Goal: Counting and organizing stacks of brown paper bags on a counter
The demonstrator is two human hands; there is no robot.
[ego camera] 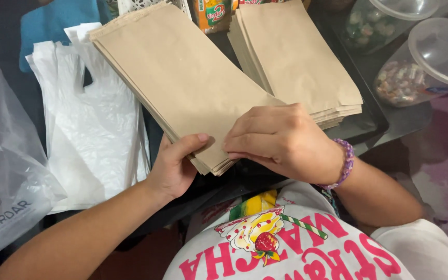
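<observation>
Working at the near end of a thick stack of brown paper bags [182, 83], lying slantwise on the dark counter [405, 122] with its lower corner just in front of the body. Left hand [175, 166] gripping that corner from below and the side, thumb pressed on top of the pile, fingers tucked out of sight beneath. Right hand [281, 140] lying palm-down on the same corner, fingers curled and pinching at the edge of the top sheets, knuckles toward the camera. By the look of it, separating or counting off the uppermost bags; a light, sliding pinch probably being called for next, so that only one thin sheet lifts while the left thumb keeps the rest from fanning.

Sitting just beyond to the right, a second stack of brown paper bags [296, 57], touching nothing of either hand. Lying to the left, a pile of white plastic carrier bags [89, 124], and further left a large clear plastic bag [6, 171], cut off by the frame. Standing at the far right, two clear lidded jars [421, 67] of wrapped sweets, their contents blurred. Showing only in part at the top edge, a small drink carton [211, 13]. Not possible to tell how many bags either stack holds, nor whether a sheet is already lifted under the right fingertips.
</observation>
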